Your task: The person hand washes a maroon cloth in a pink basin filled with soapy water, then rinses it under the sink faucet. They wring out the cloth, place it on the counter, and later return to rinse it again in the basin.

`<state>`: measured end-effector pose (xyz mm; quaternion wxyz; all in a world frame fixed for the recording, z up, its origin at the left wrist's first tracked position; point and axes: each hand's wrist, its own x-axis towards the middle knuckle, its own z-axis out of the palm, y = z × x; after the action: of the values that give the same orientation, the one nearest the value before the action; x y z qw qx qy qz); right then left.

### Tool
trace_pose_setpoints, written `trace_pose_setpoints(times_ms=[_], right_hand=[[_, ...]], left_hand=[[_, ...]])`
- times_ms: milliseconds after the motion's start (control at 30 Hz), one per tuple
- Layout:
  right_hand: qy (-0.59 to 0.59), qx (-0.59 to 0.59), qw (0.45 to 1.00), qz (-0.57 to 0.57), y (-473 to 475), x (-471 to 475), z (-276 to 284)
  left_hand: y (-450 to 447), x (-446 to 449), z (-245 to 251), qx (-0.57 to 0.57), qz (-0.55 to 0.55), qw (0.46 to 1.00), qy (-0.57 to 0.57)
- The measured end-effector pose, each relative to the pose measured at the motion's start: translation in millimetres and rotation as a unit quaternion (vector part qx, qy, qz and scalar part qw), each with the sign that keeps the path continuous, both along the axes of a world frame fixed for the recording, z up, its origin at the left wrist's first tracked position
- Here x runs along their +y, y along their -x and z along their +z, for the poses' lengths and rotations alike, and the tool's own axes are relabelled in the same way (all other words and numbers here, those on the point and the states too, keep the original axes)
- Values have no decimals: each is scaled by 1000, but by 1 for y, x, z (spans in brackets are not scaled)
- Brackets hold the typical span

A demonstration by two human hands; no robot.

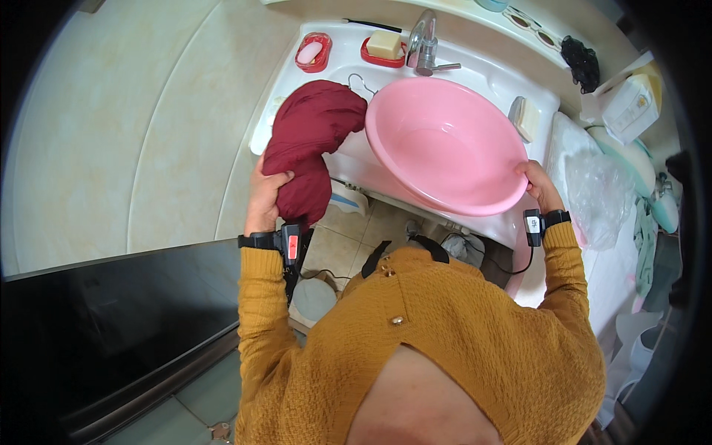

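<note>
My left hand (267, 192) holds a bundle of dark red cloth (311, 125) over the left side of a white sink (347, 156); part of the bundle hangs past the sink's front edge. With its fingers over the rim, my right hand (538, 181) grips the right side of a pink plastic basin (445, 144). The basin is tilted over the sink, and no contents show in it. The cloth's right end lies beside or against the basin's left rim; contact is unclear. A wire hook (361, 83) shows between the cloth and the basin.
Behind the basin stands a chrome faucet (425, 50). Soap bars rest in red dishes (314, 53) at the back left, and another soap bar (525, 119) is at the right. Sunglasses (531, 29) lie on the ledge. A clear plastic bag (601, 194) lies right of the sink.
</note>
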<state>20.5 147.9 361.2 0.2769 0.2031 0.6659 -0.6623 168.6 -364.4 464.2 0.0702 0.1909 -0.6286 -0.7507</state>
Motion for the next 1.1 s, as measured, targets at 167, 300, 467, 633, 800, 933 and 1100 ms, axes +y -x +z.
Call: trace_pose_setpoints(times_ms=[167,300,467,633,800,933,1100], right_hand=[[-30,-1,999,29,10,1,-7],[-46,10,998,38,18,-11,-9],[-59,29,997,49,36,-36,-14],[-69,27,996,56,56,-58,-21],[-75,36,994,65,67,-74,-21],[-58,31,995,69,72,-78,-24],[-52,-1,996,75,76,-75,-40]], left_hand=[[-8,-4,35,16,25,999,-14],[-12,1,64,40,13,999,-4],[-3,23,85,-7,-27,998,-61],[13,62,85,-69,-43,989,-120],[42,97,79,-106,-72,976,-175],[52,127,62,-17,-103,988,-110],[83,153,11,-6,-68,984,-162]])
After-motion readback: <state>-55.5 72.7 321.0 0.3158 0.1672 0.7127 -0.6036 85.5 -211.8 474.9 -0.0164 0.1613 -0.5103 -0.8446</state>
